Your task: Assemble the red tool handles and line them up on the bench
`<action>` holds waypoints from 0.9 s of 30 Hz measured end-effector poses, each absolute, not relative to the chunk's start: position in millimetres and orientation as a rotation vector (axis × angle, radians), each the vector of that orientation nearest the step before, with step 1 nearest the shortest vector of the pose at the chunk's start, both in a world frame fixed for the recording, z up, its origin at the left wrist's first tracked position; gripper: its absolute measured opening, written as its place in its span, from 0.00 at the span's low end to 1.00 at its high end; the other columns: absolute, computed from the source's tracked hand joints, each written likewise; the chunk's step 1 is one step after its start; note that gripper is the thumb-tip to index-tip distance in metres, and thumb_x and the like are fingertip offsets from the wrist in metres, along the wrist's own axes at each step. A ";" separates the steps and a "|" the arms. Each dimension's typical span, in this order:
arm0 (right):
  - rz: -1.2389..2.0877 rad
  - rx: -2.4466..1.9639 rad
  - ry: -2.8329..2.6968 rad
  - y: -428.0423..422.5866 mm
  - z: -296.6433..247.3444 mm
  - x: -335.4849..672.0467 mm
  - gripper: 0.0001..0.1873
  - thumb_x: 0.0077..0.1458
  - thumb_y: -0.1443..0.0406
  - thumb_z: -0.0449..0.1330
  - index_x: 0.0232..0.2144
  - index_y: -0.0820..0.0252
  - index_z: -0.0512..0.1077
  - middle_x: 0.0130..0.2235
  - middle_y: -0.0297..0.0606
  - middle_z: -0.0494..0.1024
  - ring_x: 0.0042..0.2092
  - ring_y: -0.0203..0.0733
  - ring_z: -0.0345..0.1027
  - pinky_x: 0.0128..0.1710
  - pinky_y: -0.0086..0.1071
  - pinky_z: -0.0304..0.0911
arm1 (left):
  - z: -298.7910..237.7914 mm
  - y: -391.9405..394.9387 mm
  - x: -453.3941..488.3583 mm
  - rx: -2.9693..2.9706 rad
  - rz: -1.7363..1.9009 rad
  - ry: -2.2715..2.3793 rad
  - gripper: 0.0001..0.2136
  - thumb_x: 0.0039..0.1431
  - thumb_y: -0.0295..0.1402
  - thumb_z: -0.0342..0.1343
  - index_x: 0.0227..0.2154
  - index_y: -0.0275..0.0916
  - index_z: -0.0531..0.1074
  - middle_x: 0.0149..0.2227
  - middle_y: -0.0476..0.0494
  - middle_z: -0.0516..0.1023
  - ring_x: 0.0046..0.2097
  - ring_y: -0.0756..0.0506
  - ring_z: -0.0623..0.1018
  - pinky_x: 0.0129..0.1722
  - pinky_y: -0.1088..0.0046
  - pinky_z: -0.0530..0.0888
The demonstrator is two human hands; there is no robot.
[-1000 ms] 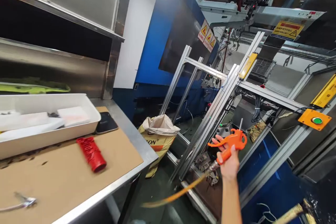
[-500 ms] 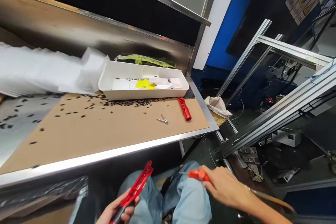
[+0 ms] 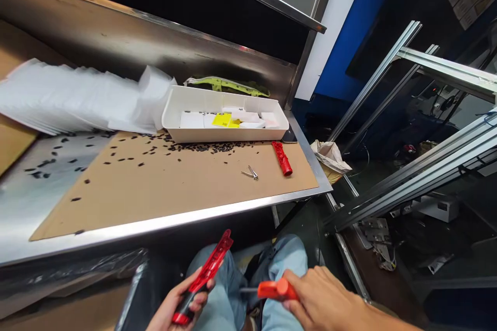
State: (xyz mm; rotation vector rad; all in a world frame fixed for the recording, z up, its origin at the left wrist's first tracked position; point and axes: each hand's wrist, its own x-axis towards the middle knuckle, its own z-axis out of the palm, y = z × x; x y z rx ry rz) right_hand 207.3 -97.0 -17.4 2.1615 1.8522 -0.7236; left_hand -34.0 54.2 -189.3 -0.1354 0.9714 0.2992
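Two hands busy over the lap: left hand (image 3: 179,304) clenched on a red part (image 3: 205,275) whose long axis runs toward 1 o'clock, right hand (image 3: 322,301) gripping the orange blower (image 3: 276,289), nozzle aimed at 9 o'clock, just beside it.

My one view comes from the head camera, looking forward and down over the table (image 3: 174,217) edge. It sits close above the lap, with both hands low in frame.

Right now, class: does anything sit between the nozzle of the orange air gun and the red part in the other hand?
Nothing visible does. The air gun in the right hand points across an open gap above the lap at the red part held by the left hand.
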 end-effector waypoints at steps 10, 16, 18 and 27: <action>-0.695 2.215 1.803 -95.1 -16.3 207.0 0.15 0.66 0.63 0.49 0.51 0.55 0.68 0.40 0.47 0.79 0.42 0.54 0.74 0.35 0.34 0.54 | -188.3 53.5 -33.7 -0.117 0.284 0.975 0.13 0.71 0.34 0.46 0.33 0.33 0.68 0.22 0.56 0.64 0.15 0.57 0.64 0.12 0.85 0.66; -0.742 2.210 1.798 -93.0 -12.1 204.5 0.14 0.66 0.62 0.49 0.51 0.55 0.68 0.41 0.46 0.79 0.43 0.53 0.74 0.37 0.35 0.56 | -184.0 52.5 -34.0 -0.054 0.277 0.997 0.15 0.72 0.34 0.44 0.31 0.32 0.68 0.21 0.56 0.64 0.16 0.58 0.63 0.13 0.86 0.66; -0.786 2.194 1.805 -93.7 -11.4 205.3 0.14 0.66 0.61 0.50 0.51 0.53 0.68 0.42 0.44 0.79 0.44 0.53 0.73 0.38 0.34 0.57 | -181.3 53.2 -32.5 0.003 0.267 1.025 0.16 0.72 0.33 0.44 0.30 0.31 0.69 0.20 0.56 0.63 0.15 0.58 0.62 0.14 0.86 0.65; -0.894 2.189 1.744 -114.2 -8.1 214.9 0.13 0.67 0.60 0.49 0.50 0.52 0.67 0.42 0.44 0.78 0.45 0.55 0.73 0.43 0.39 0.63 | -169.3 39.8 -26.3 0.688 0.726 1.401 0.17 0.44 0.21 0.68 0.37 0.45 0.78 0.36 0.50 0.72 0.36 0.47 0.72 0.21 0.84 0.60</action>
